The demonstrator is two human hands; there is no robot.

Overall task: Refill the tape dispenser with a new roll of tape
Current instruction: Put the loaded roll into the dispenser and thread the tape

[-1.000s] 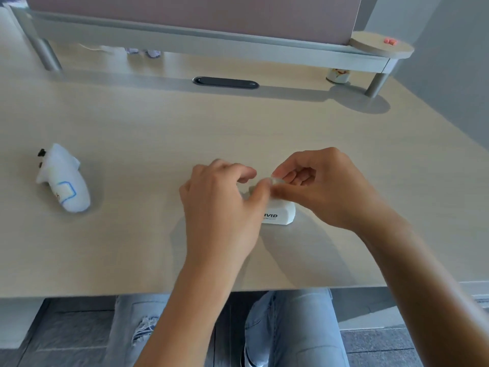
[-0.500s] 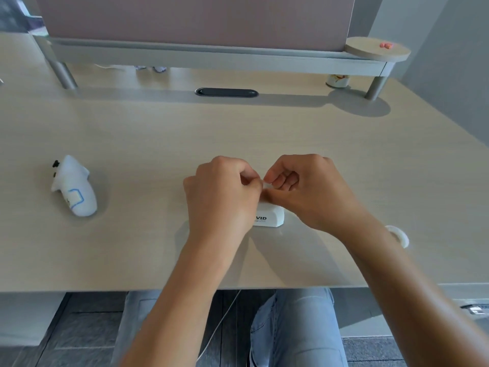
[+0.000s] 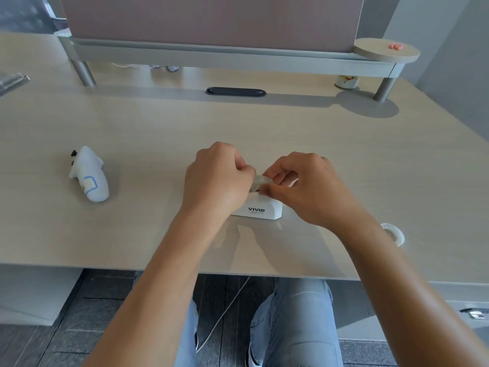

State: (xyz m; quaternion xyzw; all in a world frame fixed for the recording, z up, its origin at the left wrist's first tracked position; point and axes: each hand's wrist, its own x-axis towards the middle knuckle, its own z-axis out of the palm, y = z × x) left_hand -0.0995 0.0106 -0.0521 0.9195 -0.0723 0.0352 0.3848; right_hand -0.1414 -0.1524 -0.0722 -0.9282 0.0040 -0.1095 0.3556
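Note:
A small white tape dispenser (image 3: 260, 207) marked VIVID stands on the pale wooden desk (image 3: 158, 128), near its front edge. My left hand (image 3: 215, 181) covers the dispenser's left end, fingers curled. My right hand (image 3: 304, 186) is just right of it, thumb and fingers pinched. Between the two hands, above the dispenser, a clear tape roll (image 3: 259, 182) shows in part, gripped by the fingertips of both hands. Most of the roll and the dispenser's top are hidden by my hands.
A white ring-shaped tape core (image 3: 394, 233) lies on the desk right of my right forearm. A white handheld device (image 3: 90, 176) lies at the left. At the back stand a grey monitor shelf (image 3: 225, 58), a black cable slot (image 3: 235, 91) and a small cup (image 3: 346, 82).
Both hands stay together over the dispenser; the fingers have shifted and a bit of the clear roll now shows between them. The camera view has moved, bringing the tape core into sight.

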